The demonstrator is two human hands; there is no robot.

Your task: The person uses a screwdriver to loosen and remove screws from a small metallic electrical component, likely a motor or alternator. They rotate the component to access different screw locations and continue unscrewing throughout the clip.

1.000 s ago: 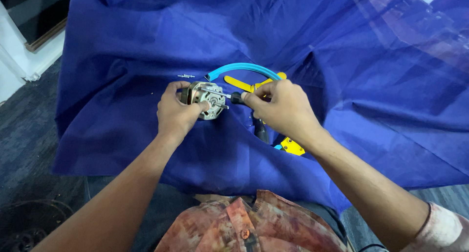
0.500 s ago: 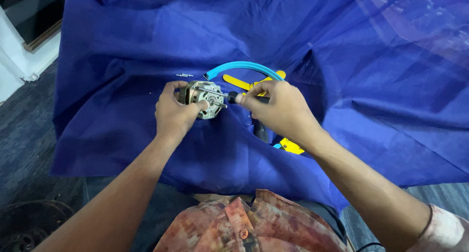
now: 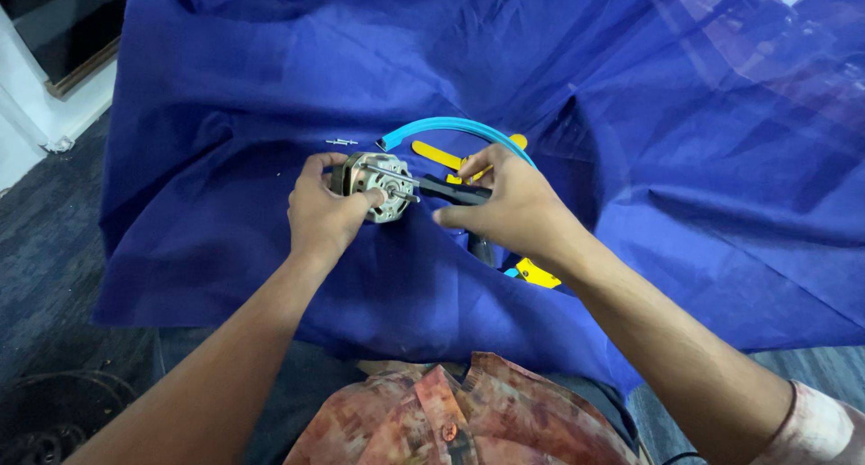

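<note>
A wide blue cloth covers the surface before you, and all things lie on it. On its middle, your left hand is closed around a small electric motor, fingers wrapped on its round metal body. It looks heavy for its size and stiff; I think the smooth casing can slip, so the body is the better place to hold, not the thin shaft. Your right hand pinches the black handle of a screwdriver, with its tip at the motor face. A curved light-blue tube lies behind, yellow-handled pliers beside it, and some small screws near the motor.
</note>
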